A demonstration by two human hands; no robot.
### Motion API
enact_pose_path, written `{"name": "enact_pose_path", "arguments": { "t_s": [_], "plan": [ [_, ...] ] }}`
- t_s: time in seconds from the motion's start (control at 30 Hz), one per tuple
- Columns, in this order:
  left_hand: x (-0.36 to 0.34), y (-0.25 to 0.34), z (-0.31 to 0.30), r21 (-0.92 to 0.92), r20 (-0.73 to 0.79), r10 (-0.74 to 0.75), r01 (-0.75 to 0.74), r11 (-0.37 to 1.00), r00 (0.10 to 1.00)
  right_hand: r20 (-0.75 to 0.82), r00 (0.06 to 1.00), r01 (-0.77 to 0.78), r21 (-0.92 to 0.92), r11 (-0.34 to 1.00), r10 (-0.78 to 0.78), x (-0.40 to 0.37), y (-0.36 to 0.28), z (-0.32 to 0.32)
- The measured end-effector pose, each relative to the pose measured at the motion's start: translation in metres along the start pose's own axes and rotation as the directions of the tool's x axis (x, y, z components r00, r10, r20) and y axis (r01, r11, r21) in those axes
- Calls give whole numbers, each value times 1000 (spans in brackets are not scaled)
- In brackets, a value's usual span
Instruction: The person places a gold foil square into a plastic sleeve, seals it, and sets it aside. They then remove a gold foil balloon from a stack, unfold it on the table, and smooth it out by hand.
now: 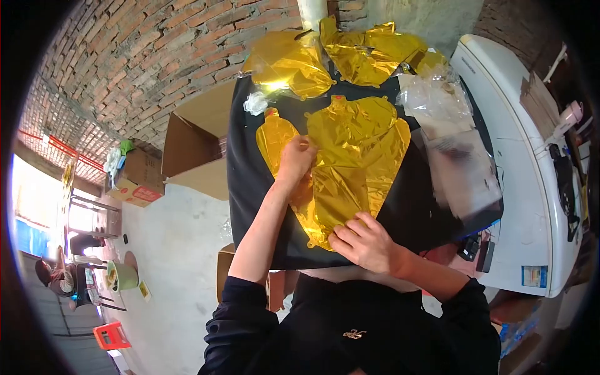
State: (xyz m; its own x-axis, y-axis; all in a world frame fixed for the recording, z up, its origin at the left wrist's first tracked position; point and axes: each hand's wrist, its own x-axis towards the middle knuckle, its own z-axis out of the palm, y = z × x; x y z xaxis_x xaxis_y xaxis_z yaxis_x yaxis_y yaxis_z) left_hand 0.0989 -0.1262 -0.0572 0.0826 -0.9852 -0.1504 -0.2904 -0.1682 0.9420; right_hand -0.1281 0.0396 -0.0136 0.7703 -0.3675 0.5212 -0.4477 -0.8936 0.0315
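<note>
**A:** Head view: your flat, crinkly gold foil balloon lies in the middle of the black cloth-covered desk. Your left hand sits on its upper left lobe, fingers curled narrow. Can't tell if they're pinching the film. Your right hand presses the bottom tip, fingers spread flat.

**B:** That film looks thin, slick and mirror-shiny, so I'd guess a hard tug between your two hands could crease it or split a seam. It might also slide on the smooth cloth. The heap of loose gold foil pieces and the clear crackly plastic bags just beyond look easy to snag.
</note>
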Motion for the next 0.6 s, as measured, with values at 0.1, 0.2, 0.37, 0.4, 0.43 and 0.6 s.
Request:
{"name": "enact_pose_path", "arguments": {
  "t_s": [0.1,0.2,0.37,0.4,0.43,0.6],
  "plan": [
    [-3,-1,-2,-33,-1,0,0,999,1000,51,999,-2,43,999,0,-4,-6,6],
    [-7,-1,-3,-12,11,-40,40,999,999,51,999,-13,66,998,10,-8,-9,12],
    [7,-21,-3,49,-12,47,-47,998,999,55,998,-18,66,998,14,-10,-11,16],
    [0,-12,-4,26,-6,31,-30,999,1000,55,998,-18,66,998,14,-10,-12,16],
    [-4,-5,-5,3,0,13,-13,1000,1000,48,999,-10,62,998,7,-9,-11,17],
    [-2,-5,-4,13,0,-3,3,1000,1000,47,998,-33,48,998,30,-10,-14,20]
  ]
}}
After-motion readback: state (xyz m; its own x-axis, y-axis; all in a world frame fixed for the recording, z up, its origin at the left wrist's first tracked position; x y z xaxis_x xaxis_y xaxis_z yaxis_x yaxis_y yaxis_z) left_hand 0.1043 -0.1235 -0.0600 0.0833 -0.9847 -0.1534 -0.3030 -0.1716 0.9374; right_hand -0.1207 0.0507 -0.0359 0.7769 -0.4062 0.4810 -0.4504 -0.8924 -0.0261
